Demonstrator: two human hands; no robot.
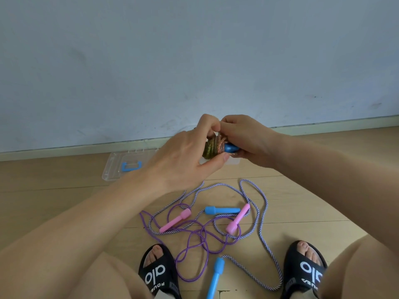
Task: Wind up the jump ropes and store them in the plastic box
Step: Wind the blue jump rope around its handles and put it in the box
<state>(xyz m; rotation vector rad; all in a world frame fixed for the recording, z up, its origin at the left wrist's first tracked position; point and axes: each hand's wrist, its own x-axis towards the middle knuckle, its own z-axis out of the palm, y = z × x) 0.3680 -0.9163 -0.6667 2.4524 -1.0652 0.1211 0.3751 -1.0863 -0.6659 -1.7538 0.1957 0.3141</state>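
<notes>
While both hands meet at the centre of the frame, they hold a tightly wound bundle of green-and-orange braided jump rope with a blue plastic handle poking out of it. The left hand curls around the coil, thumb under it and fingers pinching at the top; the right hand grips the handle end, fingertips meeting those of the left. Just behind the hands, on the pale wooden floor, lies a clear plastic box with a blue latch, close to the skirting board. Below the hands, in the lower middle of the frame, two loose ropes tangle together: a purple-and-white striped rope with blue handles and a thin purple cord with pink handles. Black slide sandals flank the tangle.
</notes>
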